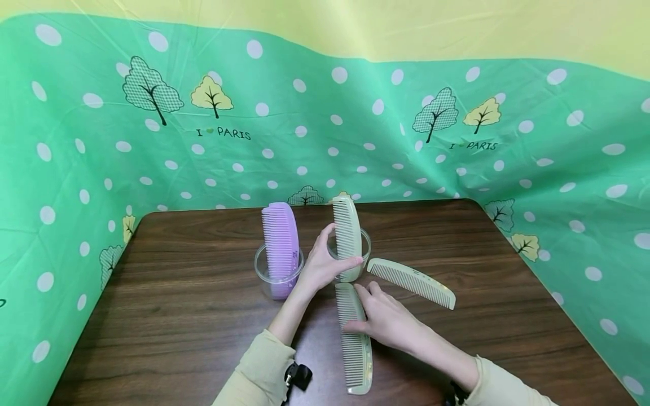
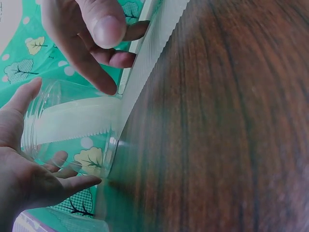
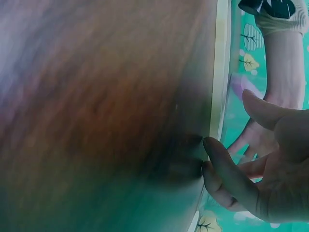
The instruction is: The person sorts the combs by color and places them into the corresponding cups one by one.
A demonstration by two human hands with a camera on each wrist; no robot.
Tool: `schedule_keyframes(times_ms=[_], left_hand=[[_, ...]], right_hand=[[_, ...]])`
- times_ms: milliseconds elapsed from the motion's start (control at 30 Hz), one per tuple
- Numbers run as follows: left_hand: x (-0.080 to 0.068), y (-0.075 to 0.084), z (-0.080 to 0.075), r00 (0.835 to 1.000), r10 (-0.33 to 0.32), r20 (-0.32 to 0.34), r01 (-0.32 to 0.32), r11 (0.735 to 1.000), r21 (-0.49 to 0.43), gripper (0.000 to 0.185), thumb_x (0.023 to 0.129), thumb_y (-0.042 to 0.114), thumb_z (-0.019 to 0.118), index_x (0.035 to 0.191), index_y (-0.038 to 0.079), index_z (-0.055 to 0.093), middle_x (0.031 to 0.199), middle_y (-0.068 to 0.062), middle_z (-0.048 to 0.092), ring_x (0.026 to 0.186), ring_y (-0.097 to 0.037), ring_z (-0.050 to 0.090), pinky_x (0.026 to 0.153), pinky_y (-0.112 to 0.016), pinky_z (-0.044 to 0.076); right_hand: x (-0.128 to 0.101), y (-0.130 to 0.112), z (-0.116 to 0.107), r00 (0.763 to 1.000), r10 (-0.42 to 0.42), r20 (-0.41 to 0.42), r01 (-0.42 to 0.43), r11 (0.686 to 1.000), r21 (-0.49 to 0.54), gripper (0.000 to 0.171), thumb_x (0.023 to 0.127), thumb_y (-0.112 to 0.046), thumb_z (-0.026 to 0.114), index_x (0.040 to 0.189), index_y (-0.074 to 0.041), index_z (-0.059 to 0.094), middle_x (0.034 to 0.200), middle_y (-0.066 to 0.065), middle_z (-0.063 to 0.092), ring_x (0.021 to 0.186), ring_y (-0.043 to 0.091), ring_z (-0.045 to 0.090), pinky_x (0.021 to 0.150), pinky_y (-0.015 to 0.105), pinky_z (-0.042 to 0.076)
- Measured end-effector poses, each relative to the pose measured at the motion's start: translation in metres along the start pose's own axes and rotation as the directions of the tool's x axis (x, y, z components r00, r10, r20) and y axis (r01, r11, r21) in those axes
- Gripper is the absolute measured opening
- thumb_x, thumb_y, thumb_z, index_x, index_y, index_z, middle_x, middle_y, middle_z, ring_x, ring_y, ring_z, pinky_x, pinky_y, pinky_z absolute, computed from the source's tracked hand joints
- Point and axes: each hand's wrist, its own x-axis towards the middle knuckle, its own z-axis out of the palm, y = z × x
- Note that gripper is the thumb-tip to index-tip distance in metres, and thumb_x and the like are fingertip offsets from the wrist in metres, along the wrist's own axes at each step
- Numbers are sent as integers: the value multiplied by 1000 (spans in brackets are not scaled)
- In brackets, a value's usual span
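My left hand [image 1: 325, 265] curves around a clear plastic jar [image 1: 367, 248], its thumb in front and fingers at the far side. A pale green comb [image 1: 347, 234] stands upright in that jar, also visible through the wall in the left wrist view. Just in front, another pale green comb [image 1: 358, 363] lies flat on the table. My right hand [image 1: 388, 318] touches its right edge with the fingertips, while the thumb [image 3: 253, 104] hovers apart above it. A third pale green comb [image 1: 411, 282] lies slantwise on the right.
Left of my left hand, a second clear jar [image 1: 260, 268] holds upright purple comb pieces [image 1: 281, 242] that overlap; I cannot tell how many. The dark wooden table [image 1: 178, 316] ends at the back against a green dotted cloth [image 1: 304, 118].
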Motion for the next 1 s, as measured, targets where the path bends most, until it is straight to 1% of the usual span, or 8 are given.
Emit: schedule_keyframes(times_ms=[100,233,367,433,567,733,867,1000], left_hand=[[0,0,0,1000,3,-3,-3,1000,6,102,74,46,90,158,32,32,159,-2,44,147,-30,42,118,-56,37],[0,0,0,1000,0,-3,0,1000,9,102,74,47,90,158,33,32,160,-1,43,147,-30,42,118,-56,37],[-1,1,0,1000,-5,-4,5,1000,8,102,74,47,90,157,35,32,160,-1,43,146,-30,42,117,-57,37],[-1,1,0,1000,-4,-4,4,1000,6,101,74,47,89,157,35,32,159,-2,43,146,-30,43,117,-57,37],[-1,1,0,1000,-9,0,9,1000,4,101,75,48,89,157,36,32,160,-3,43,147,-31,42,117,-57,37],[-1,0,0,1000,-7,-1,7,1000,2,101,75,47,89,157,36,32,160,-4,43,147,-32,42,117,-58,37],[0,0,0,1000,0,-4,0,1000,-2,100,75,47,89,157,36,33,159,-3,44,146,-31,43,117,-57,37],[0,0,0,1000,0,-5,0,1000,-5,100,74,47,90,156,36,33,158,-3,44,145,-31,44,117,-56,37]], right_hand=[[-1,-3,3,1000,-13,-17,13,999,-37,96,72,-50,90,144,0,52,103,11,55,82,19,55,68,39,53],[-2,-8,8,996,-66,-58,62,995,-79,94,66,-45,95,138,2,56,99,11,52,80,20,53,64,39,53],[-3,-12,10,988,-119,-94,110,990,-92,93,60,-39,99,132,2,57,97,10,51,76,19,52,59,37,50],[-2,-12,11,986,-129,-105,120,989,-87,95,57,-37,100,132,2,57,99,10,52,76,19,52,59,38,50],[-1,-12,11,987,-122,-103,116,991,-60,99,54,-33,102,134,4,56,103,12,53,79,20,54,63,40,53],[0,-12,10,989,-114,-94,112,993,-25,101,53,-29,103,135,6,55,102,13,52,78,20,54,67,40,53],[1,-12,9,991,-105,-80,105,994,0,102,54,-28,103,136,7,53,101,13,51,74,20,53,64,38,53],[3,-13,7,997,-66,-39,67,997,25,105,54,-27,103,140,4,51,102,14,51,70,22,56,61,39,54]])
